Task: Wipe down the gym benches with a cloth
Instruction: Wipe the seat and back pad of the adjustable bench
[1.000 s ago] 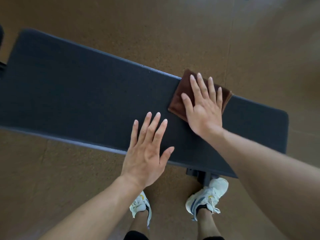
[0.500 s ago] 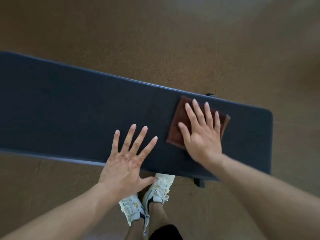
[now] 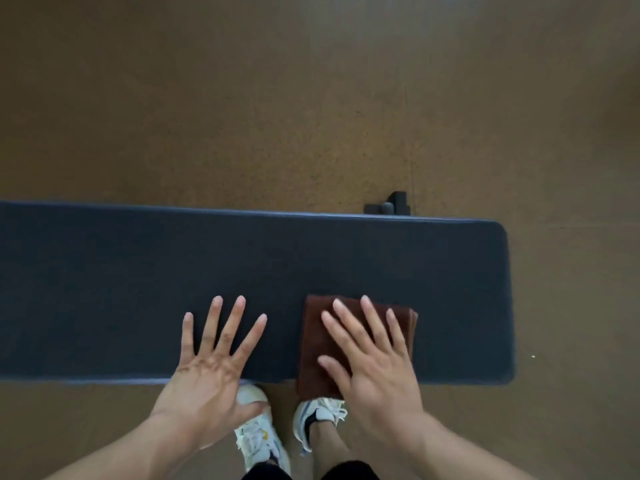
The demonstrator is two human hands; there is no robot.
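Matt, finely grained dark padding covers the surface; the brown cloth looks soft, napped; floor speckled, dull.

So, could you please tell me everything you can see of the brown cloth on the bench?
The cloth is dark brown, looks like soft terry or microfibre, and is folded into a thick rectangle, with layered edges showing on its right side. It lies flat on the near part of the dark padded bench, its near end hanging just past the bench's front edge. The right hand presses on it with straight, spread fingers. The left hand lies beside it on the bench, not touching it.
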